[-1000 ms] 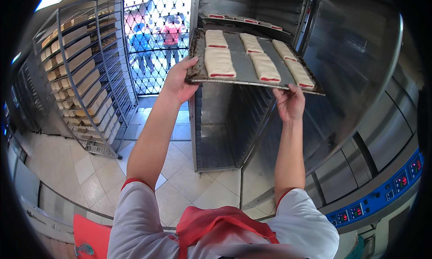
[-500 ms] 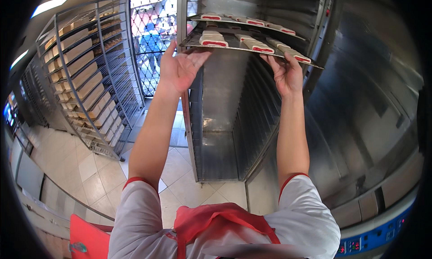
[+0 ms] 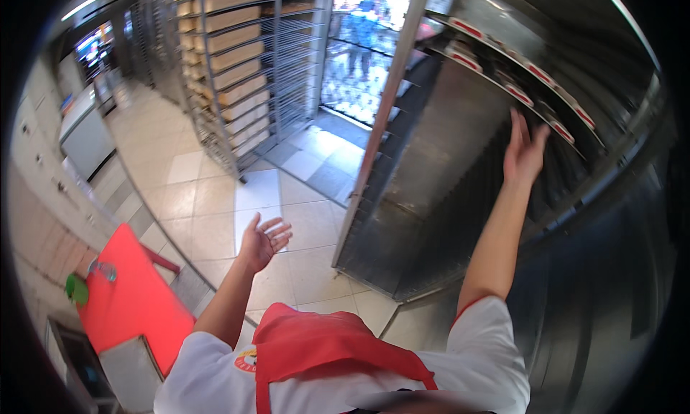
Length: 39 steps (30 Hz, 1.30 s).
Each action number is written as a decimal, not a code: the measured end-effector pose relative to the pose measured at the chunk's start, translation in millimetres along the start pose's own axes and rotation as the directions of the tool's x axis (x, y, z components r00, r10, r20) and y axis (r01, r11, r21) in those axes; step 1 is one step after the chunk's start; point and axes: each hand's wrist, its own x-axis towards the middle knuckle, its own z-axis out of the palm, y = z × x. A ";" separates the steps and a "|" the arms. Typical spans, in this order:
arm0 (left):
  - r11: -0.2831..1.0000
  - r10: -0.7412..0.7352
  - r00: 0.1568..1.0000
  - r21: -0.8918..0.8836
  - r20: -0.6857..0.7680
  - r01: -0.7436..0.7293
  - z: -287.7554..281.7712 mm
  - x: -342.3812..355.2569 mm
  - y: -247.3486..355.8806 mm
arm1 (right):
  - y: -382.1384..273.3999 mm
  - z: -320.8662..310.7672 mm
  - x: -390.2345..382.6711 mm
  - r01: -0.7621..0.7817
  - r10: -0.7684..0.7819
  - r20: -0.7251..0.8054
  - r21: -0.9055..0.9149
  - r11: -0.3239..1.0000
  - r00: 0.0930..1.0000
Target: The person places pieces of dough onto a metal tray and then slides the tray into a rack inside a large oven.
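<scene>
Above my right hand (image 3: 526, 155) the lower tray (image 3: 496, 85) blocks the way up; whether my fingertips touch it, I can't tell. Only a slim gap parts it from the upper tray (image 3: 499, 49). Beneath those fingers, the cabinet's hollow (image 3: 445, 141) leaves room to pass down and inward. My left hand (image 3: 264, 243) has open air all round; rightward from its fingers the cabinet post (image 3: 382, 126) bars the way, and well beyond them stands the rack (image 3: 277, 76).
</scene>
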 end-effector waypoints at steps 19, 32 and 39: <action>0.593 -0.360 0.822 0.789 0.442 -0.165 -66.3 -26.6 -114.0 | -90.3 -212.4 -796.8 -0.717 -0.352 -0.632 -0.665 -0.209 0.690; 0.555 -0.412 0.575 0.695 0.707 -0.457 -48.1 -110.5 -117.5 | 30.5 -80.8 -692.5 -0.574 0.097 -0.635 -0.610 0.546 0.766; 0.375 -0.256 0.641 0.685 0.724 -0.624 -62.7 -83.0 -147.1 | 51.4 -112.1 -619.8 -0.427 0.234 -0.389 -0.892 0.146 0.891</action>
